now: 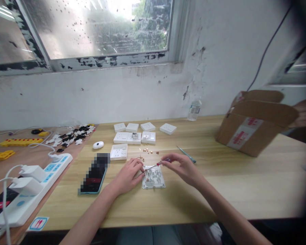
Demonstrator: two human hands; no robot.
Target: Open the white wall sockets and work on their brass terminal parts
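A white wall socket (158, 182) lies open side up on the table in front of me, with metal parts inside it. My right hand (182, 167) pinches the handle of a small screwdriver (158, 163) that has a red band. Its shaft slopes down to the left, with the tip close to the socket's upper left corner. There, my left hand (129, 175) has its fingertips closed beside the tip; whatever they hold is too small to make out. Just beyond the socket, several small brass pieces (151, 152) lie scattered.
White socket housings (119, 151) stand in rows toward the wall. A teal screwdriver (186, 154) lies to the right, near a cardboard box (244, 131). On the left are a phone (94, 177), an earbud case (98, 145) and a power strip (51, 180). A bottle (194, 110) stands behind.
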